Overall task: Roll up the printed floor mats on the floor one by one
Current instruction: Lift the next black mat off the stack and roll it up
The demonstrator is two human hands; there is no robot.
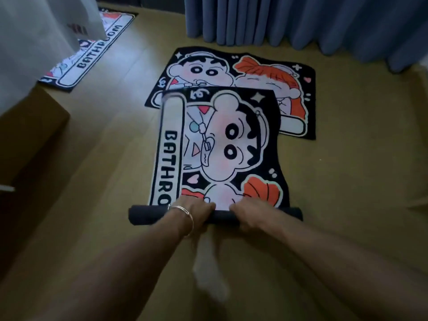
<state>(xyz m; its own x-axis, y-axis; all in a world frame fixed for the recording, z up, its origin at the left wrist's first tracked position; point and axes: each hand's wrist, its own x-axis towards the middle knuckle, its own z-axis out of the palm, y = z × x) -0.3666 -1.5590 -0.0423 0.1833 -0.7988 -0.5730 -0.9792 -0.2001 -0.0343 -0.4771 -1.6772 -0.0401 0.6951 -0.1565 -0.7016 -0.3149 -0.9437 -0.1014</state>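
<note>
A black cartoon-printed mat (222, 144) with the word BATHROOM lies on the floor in front of me, its near end turned into a dark roll (143, 215). My left hand (196, 210), with bangles at the wrist, grips the roll left of its middle. My right hand (247, 213) grips the roll just right of it. The mat's far end overlaps a second printed mat (266, 72) that lies flat beyond it. A third mat (97, 49) with the same wording lies flat at the far left, partly covered.
Blue curtains (301, 22) hang along the far side. A brown cardboard box (30, 135) stands at the left with a white bag (39, 31) above it. A blurred white strip (208, 269) hangs between my forearms. Bare wooden floor (111, 135) surrounds the mats.
</note>
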